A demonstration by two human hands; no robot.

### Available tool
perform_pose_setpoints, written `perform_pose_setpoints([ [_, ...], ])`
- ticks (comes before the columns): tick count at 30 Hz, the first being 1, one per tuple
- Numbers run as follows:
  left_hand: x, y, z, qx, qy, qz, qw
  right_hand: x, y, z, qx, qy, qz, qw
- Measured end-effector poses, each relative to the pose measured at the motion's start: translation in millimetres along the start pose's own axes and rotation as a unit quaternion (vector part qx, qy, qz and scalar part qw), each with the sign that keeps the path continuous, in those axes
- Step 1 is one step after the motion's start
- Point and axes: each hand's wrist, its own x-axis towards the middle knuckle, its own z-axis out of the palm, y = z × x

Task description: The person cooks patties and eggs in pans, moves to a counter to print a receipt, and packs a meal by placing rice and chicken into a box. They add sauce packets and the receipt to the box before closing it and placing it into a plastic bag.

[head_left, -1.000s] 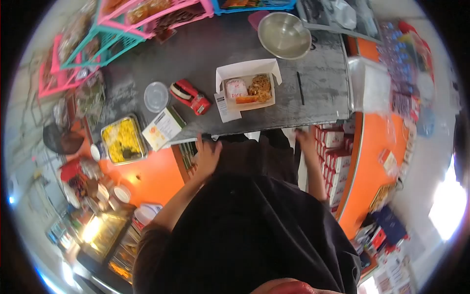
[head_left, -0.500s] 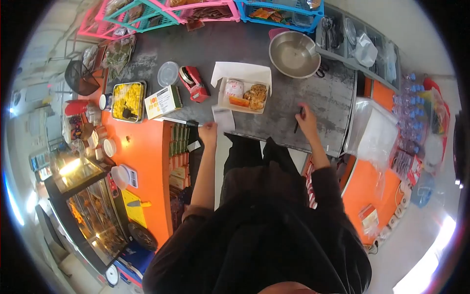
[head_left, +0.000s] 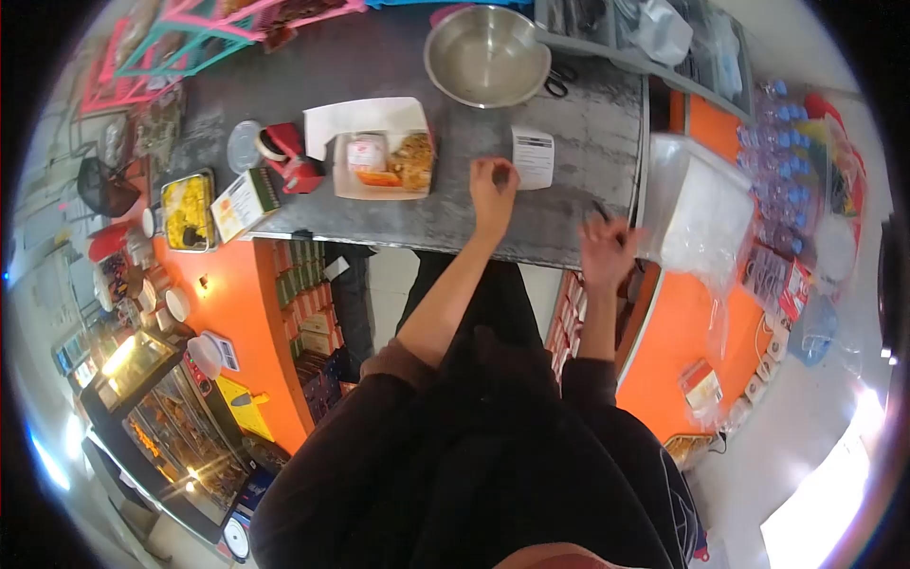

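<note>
My left hand (head_left: 493, 197) is over the grey table (head_left: 379, 223), fingers curled beside the left edge of a printed paper slip (head_left: 534, 159); what is between its fingers is too small to tell. To the right, my right hand (head_left: 607, 248) is slightly blurred at the front edge, with a dark pen (head_left: 599, 210) at its fingers. An open white carton (head_left: 338, 194) left of my hands holds a wrapped round item (head_left: 366, 153) and browned food (head_left: 413, 161).
A metal bowl (head_left: 486, 57) and black scissors (head_left: 561, 82) lie behind my hands. Left are a red tape dispenser (head_left: 291, 159), a small box (head_left: 244, 204) and a tray of yellow food (head_left: 189, 211). Plastic bags (head_left: 706, 204) lie right, below a grey divided bin (head_left: 645, 59).
The view has shifted right. The paper slip has moved from the carton's lower left to its right, and my left hand has crossed over beside it. My right hand's fingers have spread somewhat.
</note>
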Motion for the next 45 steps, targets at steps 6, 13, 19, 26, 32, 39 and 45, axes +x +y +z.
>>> perform_pose_setpoints([
  [6, -2.9, -11.4, 4.5, 0.332, 0.083, 0.072, 0.937, 56.2, 78.5, -3.4, -0.228, 0.083, -0.073, 0.967],
  [13, -7.6, -18.0, -21.1, 0.452, -0.041, 0.145, 0.879, 80.2, 104.1, -14.1, -0.487, 0.044, -0.246, 0.837],
  [19, -2.7, -18.4, -24.7, 0.456, -0.079, 0.14, 0.875, 72.0, 113.7, -18.3, -0.606, 0.077, -0.252, 0.751],
  [26, -0.6, -14.4, -25.2, 0.449, -0.094, 0.134, 0.878, 74.9, 117.0, -22.0, -0.603, 0.143, -0.252, 0.743],
  [32, -0.5, -11.8, -26.8, 0.432, -0.099, 0.133, 0.886, 72.8, 114.7, -17.9, -0.638, 0.117, -0.227, 0.726],
  [39, 0.2, -13.3, -26.2, 0.432, -0.1, 0.135, 0.886, 71.2, 115.5, -20.4, -0.628, 0.096, -0.246, 0.733],
  [45, 0.0, -12.0, -27.5, 0.427, -0.093, 0.147, 0.887, 69.8, 106.2, -17.4, -0.616, 0.146, -0.237, 0.737],
])
